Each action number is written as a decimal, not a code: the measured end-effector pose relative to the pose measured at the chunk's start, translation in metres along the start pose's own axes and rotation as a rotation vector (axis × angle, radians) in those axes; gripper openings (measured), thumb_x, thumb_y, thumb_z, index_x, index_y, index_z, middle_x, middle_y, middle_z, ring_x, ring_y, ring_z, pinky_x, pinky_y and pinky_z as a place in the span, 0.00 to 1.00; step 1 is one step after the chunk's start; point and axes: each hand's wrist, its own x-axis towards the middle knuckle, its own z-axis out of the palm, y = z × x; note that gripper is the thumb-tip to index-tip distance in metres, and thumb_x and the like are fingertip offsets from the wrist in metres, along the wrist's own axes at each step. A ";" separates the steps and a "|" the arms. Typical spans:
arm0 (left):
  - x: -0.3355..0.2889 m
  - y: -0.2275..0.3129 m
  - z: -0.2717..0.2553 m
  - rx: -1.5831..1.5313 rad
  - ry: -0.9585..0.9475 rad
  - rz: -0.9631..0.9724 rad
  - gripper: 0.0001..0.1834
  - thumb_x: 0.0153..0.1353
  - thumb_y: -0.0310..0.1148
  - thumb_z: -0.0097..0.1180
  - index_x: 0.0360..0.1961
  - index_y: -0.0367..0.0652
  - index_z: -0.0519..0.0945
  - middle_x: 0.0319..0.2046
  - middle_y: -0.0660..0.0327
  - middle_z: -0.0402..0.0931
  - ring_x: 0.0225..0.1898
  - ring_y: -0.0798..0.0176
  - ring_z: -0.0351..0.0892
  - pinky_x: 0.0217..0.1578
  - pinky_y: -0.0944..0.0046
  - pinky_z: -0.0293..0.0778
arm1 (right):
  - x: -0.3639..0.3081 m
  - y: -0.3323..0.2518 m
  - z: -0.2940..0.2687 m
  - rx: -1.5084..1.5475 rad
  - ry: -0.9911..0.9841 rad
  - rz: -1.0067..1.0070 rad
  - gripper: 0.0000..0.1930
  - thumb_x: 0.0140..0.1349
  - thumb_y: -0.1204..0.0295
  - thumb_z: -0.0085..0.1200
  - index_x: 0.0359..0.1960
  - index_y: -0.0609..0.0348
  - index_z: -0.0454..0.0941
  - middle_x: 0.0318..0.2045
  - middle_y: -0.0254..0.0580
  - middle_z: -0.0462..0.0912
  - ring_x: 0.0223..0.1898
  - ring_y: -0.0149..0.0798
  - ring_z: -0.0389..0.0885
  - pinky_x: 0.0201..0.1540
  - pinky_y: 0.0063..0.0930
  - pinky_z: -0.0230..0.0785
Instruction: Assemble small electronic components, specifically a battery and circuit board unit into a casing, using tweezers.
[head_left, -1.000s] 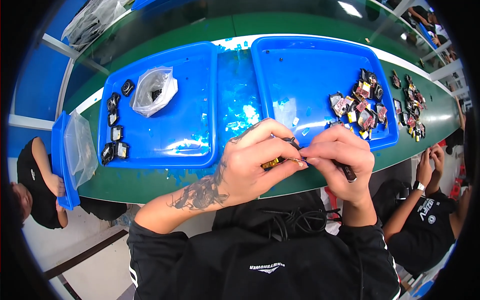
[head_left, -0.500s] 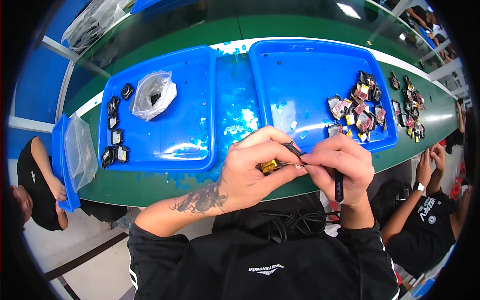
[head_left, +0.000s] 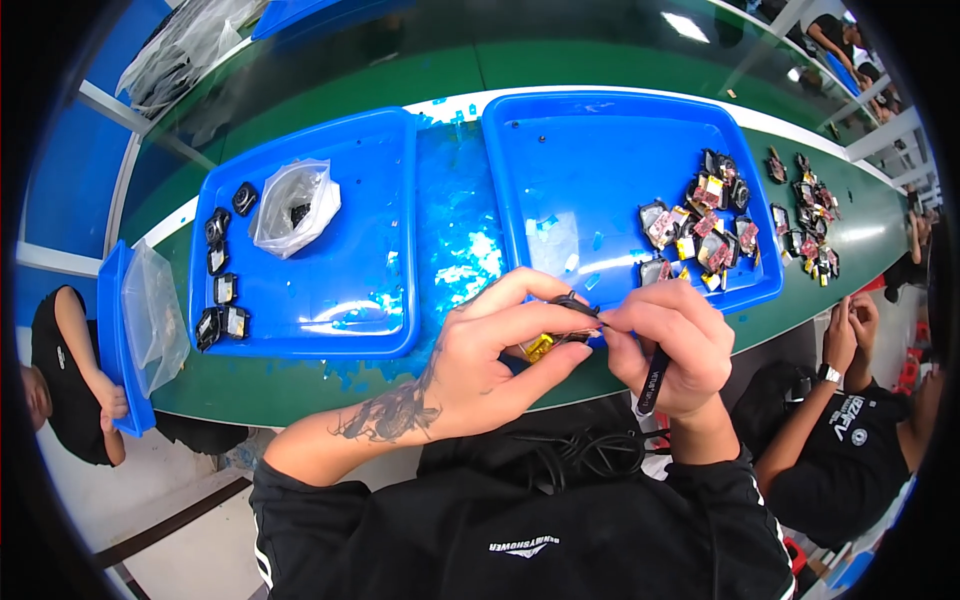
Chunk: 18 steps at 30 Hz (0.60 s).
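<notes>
My left hand is closed around a small black electronic housing, with a yellow-wrapped part and thin wires showing between thumb and fingers. My right hand meets it from the other side, thumb and index fingertip pinched at the housing's edge. Black tweezers lie in the right palm, their flat end sticking out below the fingers. Their tips are hidden. Both hands are above the near edge of the green table, just in front of the right blue tray.
Similar opened units are heaped in that tray, and more units lie beyond it. The left tray has several black housings and a plastic bag. Blue film scraps lie between. Co-workers sit on both sides.
The whole view has shifted slightly, so trays and hands appear a little lower and further left. My right hand has tilted a bit with the tweezers; both hands still grip at the housing.
</notes>
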 end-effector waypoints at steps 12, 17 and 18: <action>-0.001 -0.005 0.001 -0.480 -0.082 -0.239 0.22 0.61 0.16 0.51 0.57 0.33 0.66 0.54 0.53 0.66 0.56 0.59 0.72 0.50 0.62 0.79 | -0.002 0.004 0.011 0.129 0.010 0.228 0.07 0.50 0.84 0.60 0.31 0.63 0.77 0.28 0.38 0.77 0.17 0.25 0.68 0.19 0.20 0.59; 0.003 -0.003 0.003 -0.567 0.026 -0.315 0.27 0.61 0.15 0.51 0.61 0.35 0.60 0.57 0.52 0.65 0.58 0.58 0.71 0.50 0.60 0.79 | 0.000 0.005 0.009 0.434 0.023 0.609 0.04 0.54 0.83 0.58 0.29 0.62 0.77 0.27 0.33 0.76 0.17 0.17 0.62 0.18 0.16 0.51; 0.003 -0.003 0.004 -0.574 0.045 -0.307 0.26 0.61 0.16 0.50 0.61 0.36 0.62 0.56 0.54 0.66 0.56 0.60 0.72 0.49 0.64 0.79 | 0.002 0.004 0.009 0.283 0.010 0.525 0.05 0.53 0.83 0.58 0.29 0.62 0.77 0.27 0.34 0.76 0.17 0.18 0.63 0.17 0.17 0.51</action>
